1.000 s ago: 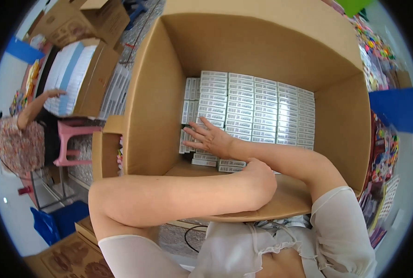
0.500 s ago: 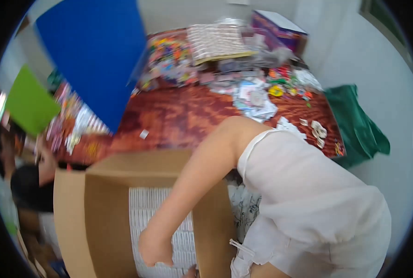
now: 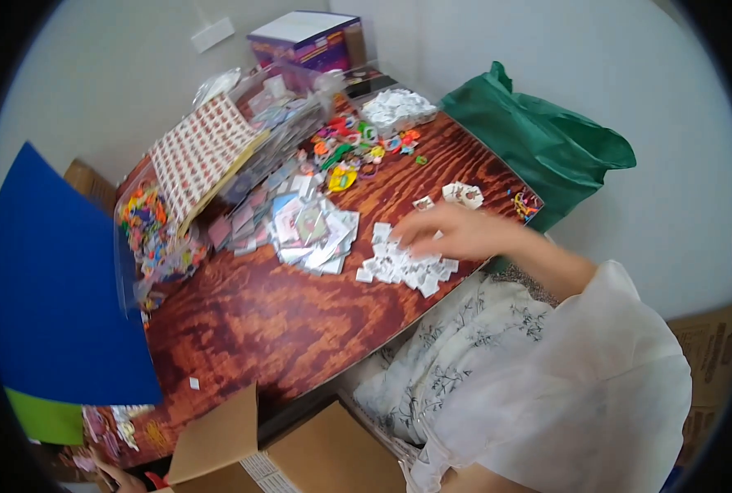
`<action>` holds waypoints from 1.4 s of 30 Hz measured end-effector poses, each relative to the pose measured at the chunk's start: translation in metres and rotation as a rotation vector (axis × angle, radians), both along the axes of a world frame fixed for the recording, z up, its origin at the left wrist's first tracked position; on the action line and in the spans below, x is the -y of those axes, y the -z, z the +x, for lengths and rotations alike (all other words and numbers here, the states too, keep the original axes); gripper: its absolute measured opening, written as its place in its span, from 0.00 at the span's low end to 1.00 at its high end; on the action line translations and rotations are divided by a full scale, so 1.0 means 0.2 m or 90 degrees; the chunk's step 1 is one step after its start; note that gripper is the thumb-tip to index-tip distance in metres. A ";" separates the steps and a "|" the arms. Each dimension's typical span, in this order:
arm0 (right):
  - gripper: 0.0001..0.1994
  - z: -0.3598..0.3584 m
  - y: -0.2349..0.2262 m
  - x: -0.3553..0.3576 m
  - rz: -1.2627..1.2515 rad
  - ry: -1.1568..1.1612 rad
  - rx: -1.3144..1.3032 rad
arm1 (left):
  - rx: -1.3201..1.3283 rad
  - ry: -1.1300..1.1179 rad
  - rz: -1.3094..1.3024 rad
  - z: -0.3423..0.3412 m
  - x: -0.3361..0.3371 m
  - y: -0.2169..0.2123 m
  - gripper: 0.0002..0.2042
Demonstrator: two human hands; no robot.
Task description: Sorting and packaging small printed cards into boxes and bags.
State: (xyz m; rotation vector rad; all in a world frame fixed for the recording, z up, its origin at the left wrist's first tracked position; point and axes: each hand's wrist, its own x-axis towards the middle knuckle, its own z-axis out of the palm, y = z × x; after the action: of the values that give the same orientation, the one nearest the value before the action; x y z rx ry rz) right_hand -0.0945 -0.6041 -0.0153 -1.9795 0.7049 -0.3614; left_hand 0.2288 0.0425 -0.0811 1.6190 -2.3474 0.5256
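My right hand [image 3: 456, 232] is over a loose heap of small white paper slips [image 3: 411, 269] near the table's front edge. Its fingers are bent downward and look parted, somewhat blurred, with nothing visible between them. Whether the fingertips touch the slips I cannot tell. Left of the heap lies a spread pile of flat picture cards [image 3: 313, 234] in clear sleeves. A brown cardboard box [image 3: 333, 452] stands open below the table edge, with a strip of its white packed contents [image 3: 269, 474] visible. My left hand is out of view.
Colourful small trinkets [image 3: 341, 160], a foil-like silver bundle [image 3: 399, 108] and a sheet of rows of red pieces [image 3: 202, 148] crowd the table's back. A green bag [image 3: 538, 140] hangs at the right edge, a blue board [image 3: 58, 287] stands left. Another person's hand [image 3: 115, 475] shows lower left.
My right hand has come up out of the cardboard box to the white paper slips. The view has swung right, so the box now sits at the lower edge.
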 end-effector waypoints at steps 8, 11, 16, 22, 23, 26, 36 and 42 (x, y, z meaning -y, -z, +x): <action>0.08 -1.18 -0.14 0.40 -0.561 0.519 -0.522 | -0.292 -0.758 0.109 -0.53 1.20 -0.79 0.21; 0.10 -1.37 0.02 0.42 -0.215 0.098 -0.566 | -0.193 -0.474 0.186 -0.59 1.86 -0.94 0.19; 0.10 -1.44 0.13 0.55 -0.164 -0.015 -0.437 | -0.212 -0.266 0.319 -0.85 2.61 -0.95 0.17; 0.13 -1.70 0.22 0.95 -0.163 0.221 -0.477 | -0.114 0.158 0.441 -1.17 3.20 -0.84 0.17; 0.14 -1.73 0.23 0.99 -0.141 0.301 -0.504 | -0.100 0.222 0.445 -1.26 3.22 -0.88 0.17; 0.18 -1.95 0.51 0.97 -0.110 0.349 -0.643 | -0.181 0.457 0.302 -1.65 3.55 -0.80 0.17; 0.26 -1.59 0.54 0.51 -0.155 0.533 -0.397 | -0.033 0.325 0.432 -2.27 4.38 0.01 0.10; 0.25 -1.71 0.53 0.47 -0.167 0.526 -0.413 | -0.001 0.170 0.437 -2.27 4.41 0.15 0.23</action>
State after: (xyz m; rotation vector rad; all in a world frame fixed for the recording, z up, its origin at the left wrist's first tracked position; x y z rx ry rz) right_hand -0.4365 -0.6975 -0.1208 -1.9622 1.9899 -0.2925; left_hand -0.2250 -0.8402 -0.1117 1.4696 -2.8617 -0.3829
